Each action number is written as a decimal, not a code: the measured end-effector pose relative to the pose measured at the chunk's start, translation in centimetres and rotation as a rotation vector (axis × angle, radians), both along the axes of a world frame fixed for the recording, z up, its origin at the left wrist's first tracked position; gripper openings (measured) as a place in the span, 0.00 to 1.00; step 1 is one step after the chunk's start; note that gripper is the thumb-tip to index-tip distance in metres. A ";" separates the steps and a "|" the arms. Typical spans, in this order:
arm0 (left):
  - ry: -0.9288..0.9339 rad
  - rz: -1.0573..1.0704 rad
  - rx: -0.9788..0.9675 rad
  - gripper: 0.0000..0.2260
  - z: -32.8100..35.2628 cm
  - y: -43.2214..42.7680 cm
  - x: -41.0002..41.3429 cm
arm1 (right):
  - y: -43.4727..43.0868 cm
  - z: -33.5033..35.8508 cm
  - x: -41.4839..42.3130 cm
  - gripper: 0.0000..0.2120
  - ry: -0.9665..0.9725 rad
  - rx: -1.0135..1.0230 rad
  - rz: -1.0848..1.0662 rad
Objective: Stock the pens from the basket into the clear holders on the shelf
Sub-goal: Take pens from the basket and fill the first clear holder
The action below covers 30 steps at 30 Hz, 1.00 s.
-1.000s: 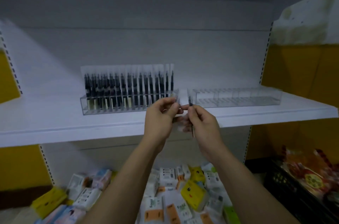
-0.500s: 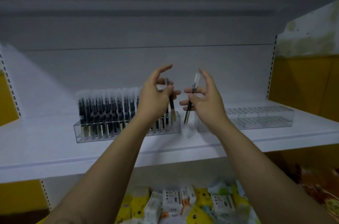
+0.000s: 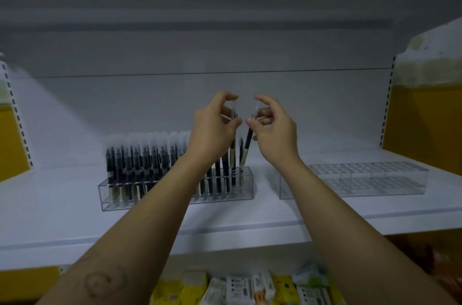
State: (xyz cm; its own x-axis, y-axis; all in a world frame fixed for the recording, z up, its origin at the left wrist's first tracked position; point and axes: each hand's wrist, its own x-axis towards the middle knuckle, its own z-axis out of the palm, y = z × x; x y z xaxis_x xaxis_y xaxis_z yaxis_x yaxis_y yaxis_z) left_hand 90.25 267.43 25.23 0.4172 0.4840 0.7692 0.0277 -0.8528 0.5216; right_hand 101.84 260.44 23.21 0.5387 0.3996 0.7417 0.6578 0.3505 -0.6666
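A clear holder (image 3: pixel 125 199) on the white shelf (image 3: pixel 225 219) is packed with several black pens with frosted caps. My left hand (image 3: pixel 212 129) pinches the cap end of a pen (image 3: pixel 233 154) whose tip stands in a slot near the holder's right end. My right hand (image 3: pixel 275 132) grips a second pen (image 3: pixel 246 147), tilted, its lower end in the last slots at the right. A second clear holder (image 3: pixel 362 179) stands empty to the right. The basket is out of view.
Below the shelf lie several small white, yellow and orange packages (image 3: pixel 240 289). Yellow side panels (image 3: pixel 425 117) flank the bay. The shelf's grey back wall (image 3: pixel 225 54) rises behind the holders.
Both hands moved closer together above the left holder's right end, and the two pens have come down so their lower ends sit in its slots. The view shifted slightly closer.
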 end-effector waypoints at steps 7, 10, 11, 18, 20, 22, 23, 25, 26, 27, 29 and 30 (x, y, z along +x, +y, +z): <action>0.028 0.061 0.001 0.17 -1.2 0.9 0.3 | 0.7 -1.2 1.2 0.23 -0.013 -0.013 -0.007; 0.094 0.110 0.055 0.18 -1.5 1.0 0.6 | 1.3 -1.4 1.4 0.22 -0.037 -0.058 0.010; 0.123 0.136 0.084 0.18 -1.6 1.1 0.7 | 1.5 -1.6 1.3 0.22 -0.043 -0.089 0.026; 0.349 0.271 0.295 0.17 -2.1 0.9 0.4 | 0.7 -3.7 0.7 0.29 -0.135 -0.297 0.003; 0.348 0.284 0.311 0.14 -1.9 0.8 0.2 | 0.2 -3.6 0.4 0.31 -0.207 -0.345 0.006; 0.373 0.312 0.316 0.12 -1.7 0.8 0.1 | 0.0 -3.5 0.2 0.32 -0.275 -0.403 -0.009; 0.399 0.333 0.322 0.12 -1.7 0.8 0.0 | -0.1 -3.6 0.1 0.31 -0.296 -0.426 -0.022; 0.436 0.361 0.330 0.13 -1.8 0.8 -0.2 | -0.1 -4.0 0.1 0.30 -0.305 -0.443 -0.039; 0.441 0.358 0.327 0.13 -1.8 0.8 -0.2 | -0.2 -4.2 0.2 0.31 -0.296 -0.442 -0.039; 0.442 0.351 0.333 0.13 -1.9 0.8 -0.3 | -0.3 -4.4 0.2 0.31 -0.290 -0.444 -0.041; 0.445 0.345 0.373 0.14 -2.0 0.7 -0.3 | -0.5 -4.5 0.1 0.32 -0.295 -0.455 -0.046; 0.448 0.344 0.389 0.15 -2.1 0.8 -0.3 | -0.6 -4.5 0.0 0.33 -0.301 -0.464 -0.046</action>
State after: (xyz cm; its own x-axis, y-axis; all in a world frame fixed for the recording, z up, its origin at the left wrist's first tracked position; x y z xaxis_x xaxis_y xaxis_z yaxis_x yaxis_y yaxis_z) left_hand 89.95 268.22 23.14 0.6075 0.3699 0.7030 0.4726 -0.8796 0.0545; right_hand 101.89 259.82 18.75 0.3545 0.7024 0.6172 0.8509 0.0313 -0.5244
